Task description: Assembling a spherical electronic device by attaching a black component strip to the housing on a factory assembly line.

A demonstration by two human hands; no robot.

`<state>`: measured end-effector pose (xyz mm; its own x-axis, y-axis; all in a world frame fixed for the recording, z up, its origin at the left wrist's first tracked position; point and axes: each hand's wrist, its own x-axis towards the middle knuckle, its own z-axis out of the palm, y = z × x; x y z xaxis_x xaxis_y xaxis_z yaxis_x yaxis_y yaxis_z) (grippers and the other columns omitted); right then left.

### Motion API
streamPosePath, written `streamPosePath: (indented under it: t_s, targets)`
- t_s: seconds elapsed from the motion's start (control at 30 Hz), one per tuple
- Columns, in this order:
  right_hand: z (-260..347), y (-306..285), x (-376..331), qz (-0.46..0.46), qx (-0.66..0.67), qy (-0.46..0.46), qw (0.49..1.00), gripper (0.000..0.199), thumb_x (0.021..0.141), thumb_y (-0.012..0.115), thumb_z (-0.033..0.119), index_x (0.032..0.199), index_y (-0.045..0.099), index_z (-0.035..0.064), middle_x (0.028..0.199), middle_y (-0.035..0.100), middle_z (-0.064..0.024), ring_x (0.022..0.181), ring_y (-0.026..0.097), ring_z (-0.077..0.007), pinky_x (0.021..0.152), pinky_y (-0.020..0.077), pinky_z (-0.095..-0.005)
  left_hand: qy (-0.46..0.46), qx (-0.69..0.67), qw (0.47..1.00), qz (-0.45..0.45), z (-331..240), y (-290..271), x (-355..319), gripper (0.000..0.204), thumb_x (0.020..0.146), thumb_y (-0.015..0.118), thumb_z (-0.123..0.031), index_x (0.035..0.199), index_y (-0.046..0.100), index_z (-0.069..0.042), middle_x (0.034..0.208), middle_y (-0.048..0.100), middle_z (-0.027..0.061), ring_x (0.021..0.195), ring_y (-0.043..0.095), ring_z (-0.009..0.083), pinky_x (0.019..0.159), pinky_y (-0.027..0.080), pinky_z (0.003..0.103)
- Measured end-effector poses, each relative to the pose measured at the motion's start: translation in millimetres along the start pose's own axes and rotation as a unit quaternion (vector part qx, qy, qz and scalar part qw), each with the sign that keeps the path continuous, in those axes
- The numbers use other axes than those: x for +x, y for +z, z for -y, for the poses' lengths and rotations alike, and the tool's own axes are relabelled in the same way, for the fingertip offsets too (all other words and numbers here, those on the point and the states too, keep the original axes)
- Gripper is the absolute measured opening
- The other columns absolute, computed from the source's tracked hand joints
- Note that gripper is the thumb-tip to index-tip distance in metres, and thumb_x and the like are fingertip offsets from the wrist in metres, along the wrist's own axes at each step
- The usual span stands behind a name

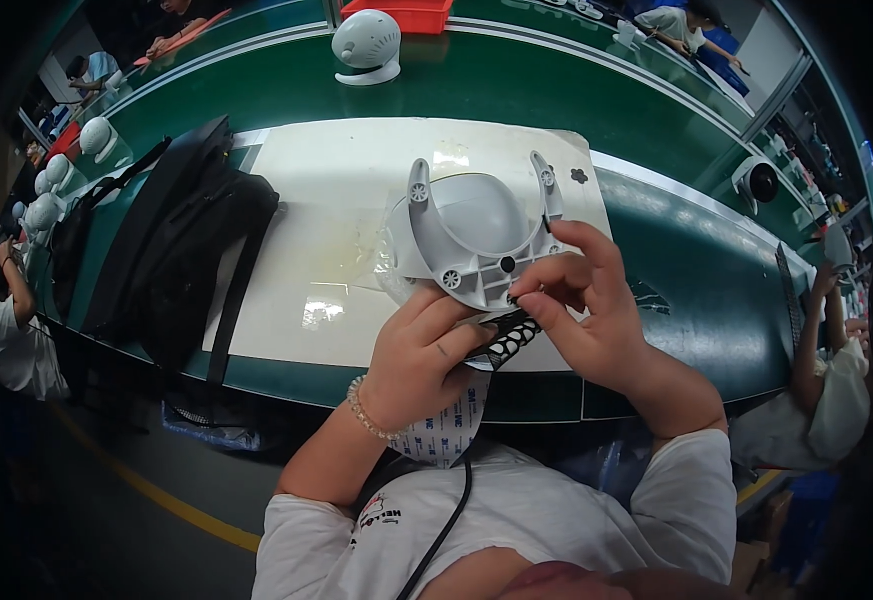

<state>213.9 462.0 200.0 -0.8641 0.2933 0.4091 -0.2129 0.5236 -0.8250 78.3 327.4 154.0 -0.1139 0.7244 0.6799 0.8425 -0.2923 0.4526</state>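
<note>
A white plastic base [490, 218] with two curved arms and several round ribbed sockets lies in front of me, its underside facing up. One round black pad [507, 264] sits on its near part. Closed against the near edge of the base, my left hand [412, 350] grips a black pad sheet [513, 338] full of round holes. A white printed backing sheet [447, 430] hangs below that hand. My right hand [592, 310] has its thumb and a finger pinched over a small black pad beside the base; its index finger is raised.
A black bag [177, 250] with straps lies at the left on the white mat [297, 220]. Farther back stand a rounded white device [367, 45] and a red bin [412, 14]. A black-and-white device [757, 182] is at the right. Other people work around the green bench.
</note>
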Motion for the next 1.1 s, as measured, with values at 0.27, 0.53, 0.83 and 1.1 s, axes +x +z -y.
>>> streamPosePath:
  t_s: [0.27,0.53,0.83,1.1]
  targets:
    - [-10.2,1.4,-2.9,-0.067,-0.166,-0.161,0.971,0.047,0.074,0.059,-0.001,0.118,0.045,0.0067,0.085,0.064,-0.0066,0.055,0.059,-0.0183,0.046,0.0429,-0.0281,0.000,0.009,1.000,0.001,0.2,0.2,0.4,0.039,0.044,0.063,0.001,0.082,0.060,-0.008,0.093,0.056,0.0051,0.087,0.052,0.0279,0.072,0.046,0.035]
    - [16.0,-1.7,-11.8,0.008,-0.397,-0.224,0.890,0.056,0.060,0.060,0.000,0.114,0.053,0.0082,0.094,0.064,-0.0071,0.048,0.054,-0.0153,0.042,0.0366,-0.0245,-0.008,-0.005,1.000,0.018,-0.9,-4.4,2.9,0.043,0.043,0.061,0.003,0.085,0.059,-0.008,0.095,0.056,0.0059,0.090,0.050,0.0295,0.075,0.045,0.036]
    - [-9.7,-12.7,-16.7,0.074,-0.307,-0.131,0.940,0.051,0.071,0.052,-0.001,0.121,0.044,0.0087,0.104,0.062,-0.0086,0.051,0.055,-0.0219,0.049,0.0438,-0.0300,0.001,-0.004,1.000,0.028,0.4,0.3,3.3,0.042,0.044,0.063,0.002,0.085,0.061,-0.008,0.098,0.055,0.0087,0.092,0.051,0.0314,0.077,0.045,0.037]
    - [-79.1,-68.4,3.2,-0.179,-0.171,0.004,0.969,0.045,0.085,0.047,0.006,0.128,0.033,0.0100,0.122,0.046,-0.0173,0.096,0.053,-0.0245,0.086,0.0397,-0.0346,-0.007,-0.204,0.977,0.064,4.2,-19.3,-13.3,0.028,0.056,0.060,0.003,0.084,0.059,0.001,0.097,0.060,0.0141,0.083,0.059,0.0287,0.073,0.046,0.033]
